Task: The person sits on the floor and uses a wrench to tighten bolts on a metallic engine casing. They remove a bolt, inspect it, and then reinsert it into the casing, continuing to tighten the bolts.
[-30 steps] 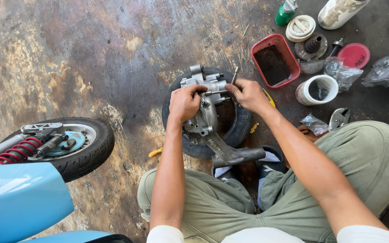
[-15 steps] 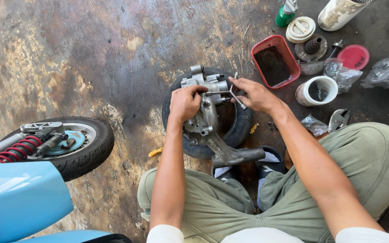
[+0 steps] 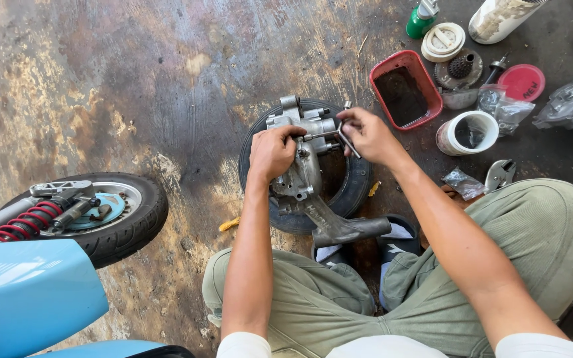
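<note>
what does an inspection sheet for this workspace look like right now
surface: stained, oily concrete floor.
job's things: grey metal engine casing resting on a loose black tyre; thin metal tool at the casing.
clutter: red tray of dark oil, white cup, gear parts, red lid, green bottle, plastic bags.
hands: left hand grips the casing; right hand holds the tool.
cables: nothing seen.
surroundings: blue scooter, its wheel and red spring shock.
</note>
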